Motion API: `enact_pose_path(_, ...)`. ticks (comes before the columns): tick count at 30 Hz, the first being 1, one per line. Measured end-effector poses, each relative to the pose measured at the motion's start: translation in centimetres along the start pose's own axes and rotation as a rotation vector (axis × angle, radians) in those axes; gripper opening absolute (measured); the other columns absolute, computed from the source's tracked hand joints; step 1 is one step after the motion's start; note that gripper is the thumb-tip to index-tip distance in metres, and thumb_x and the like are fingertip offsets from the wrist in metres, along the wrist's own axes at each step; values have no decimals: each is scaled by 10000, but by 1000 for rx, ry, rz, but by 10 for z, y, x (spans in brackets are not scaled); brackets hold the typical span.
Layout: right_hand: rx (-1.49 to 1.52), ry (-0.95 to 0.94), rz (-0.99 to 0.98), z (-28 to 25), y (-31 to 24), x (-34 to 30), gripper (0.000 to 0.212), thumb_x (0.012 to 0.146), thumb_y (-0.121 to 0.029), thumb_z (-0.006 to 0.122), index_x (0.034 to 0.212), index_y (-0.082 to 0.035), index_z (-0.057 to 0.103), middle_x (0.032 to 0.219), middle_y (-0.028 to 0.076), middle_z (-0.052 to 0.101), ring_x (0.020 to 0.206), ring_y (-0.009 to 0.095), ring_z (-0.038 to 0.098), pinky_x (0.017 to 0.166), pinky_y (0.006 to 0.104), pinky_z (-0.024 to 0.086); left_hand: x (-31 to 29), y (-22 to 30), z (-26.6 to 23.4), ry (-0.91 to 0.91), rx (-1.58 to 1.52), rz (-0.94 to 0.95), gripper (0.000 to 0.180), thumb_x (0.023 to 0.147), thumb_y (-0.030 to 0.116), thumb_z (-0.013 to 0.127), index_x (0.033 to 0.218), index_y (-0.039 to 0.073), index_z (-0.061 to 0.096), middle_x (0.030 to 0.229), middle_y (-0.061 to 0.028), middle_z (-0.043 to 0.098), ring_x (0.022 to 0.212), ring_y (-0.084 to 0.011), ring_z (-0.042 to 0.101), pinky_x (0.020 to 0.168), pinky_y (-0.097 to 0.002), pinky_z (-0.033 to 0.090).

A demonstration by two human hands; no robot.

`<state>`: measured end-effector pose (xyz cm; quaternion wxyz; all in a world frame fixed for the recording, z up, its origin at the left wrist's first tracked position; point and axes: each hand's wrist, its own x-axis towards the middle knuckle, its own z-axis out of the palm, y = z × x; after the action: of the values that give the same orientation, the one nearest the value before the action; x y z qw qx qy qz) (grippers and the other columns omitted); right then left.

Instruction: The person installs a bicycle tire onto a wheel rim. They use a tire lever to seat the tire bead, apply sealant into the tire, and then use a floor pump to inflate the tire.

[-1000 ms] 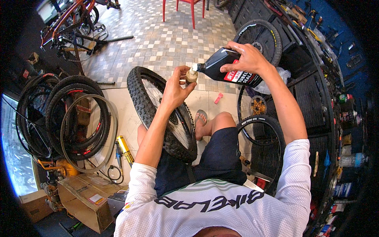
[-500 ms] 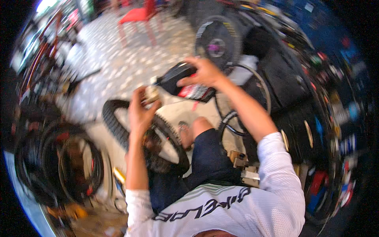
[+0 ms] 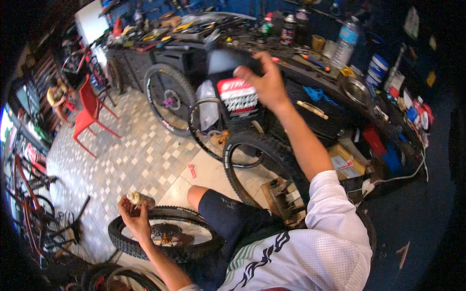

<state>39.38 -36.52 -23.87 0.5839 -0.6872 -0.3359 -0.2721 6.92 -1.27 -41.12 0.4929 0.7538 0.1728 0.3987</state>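
Fingers of our left hand (image 3: 135,220) grasp a small bottle (image 3: 144,199) near the far rim of the wheel (image 3: 167,233); our right hand (image 3: 267,82) grips a black bottle (image 3: 238,99), well apart to the wheel's right. We judge the step as putting the black bottle aside; the next move calls for a stable spot and a steady small bottle

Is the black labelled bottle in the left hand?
No: the right hand holds the black labelled bottle, while the left hand holds a small bottle.
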Motion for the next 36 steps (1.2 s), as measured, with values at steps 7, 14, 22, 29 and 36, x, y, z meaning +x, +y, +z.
enact_pose_path(7, -336, 492, -8, -194, 11, 57, 541, 784, -473, 844, 1015, -37, 620, 894, 18, 663, 831, 110, 602, 758, 275, 484, 3, 18, 37, -96, -15, -8, 533, 854, 28, 769, 1306, 36, 489, 1165, -80, 625, 992, -141, 610, 822, -268, 490)
enact_pose_path(14, -647, 648, -35, -291, 75, 65, 790, 697, -604, 848, 1179, -14, 640, 1056, 128, 709, 984, 246, 659, 909, 375, 495, 13, 42, 67, -163, -45, 37, 541, 853, 24, 770, 1312, 32, 484, 1161, -98, 629, 1024, -165, 625, 857, -294, 517)
enact_pose_path(22, -314, 630, 76, -310, 115, 58, 694, 741, -552, 845, 1176, -41, 668, 1125, 95, 709, 1013, 232, 651, 940, 366, 480, 15, 57, 74, -172, -38, 53, 535, 838, 18, 778, 1288, 31, 489, 1145, -107, 639, 1025, -177, 643, 852, -305, 541)
enact_pose_path(29, -382, 604, 98, -305, 102, 54, 734, 752, -574, 825, 1181, -2, 658, 1153, 115, 691, 1017, 238, 637, 928, 380, 483, 12, 56, 65, -153, -4, 42, 536, 838, 18, 779, 1287, 30, 487, 1152, -118, 640, 1020, -183, 650, 848, -300, 542)
enact_pose_path(36, -356, 554, 76, -311, 133, 65, 783, 753, -588, 816, 1223, 9, 629, 1117, 131, 686, 975, 214, 640, 904, 362, 496, 13, 56, 68, -161, -5, 39, 544, 839, 30, 782, 1294, 31, 484, 1156, -120, 639, 1027, -177, 645, 845, -299, 542)
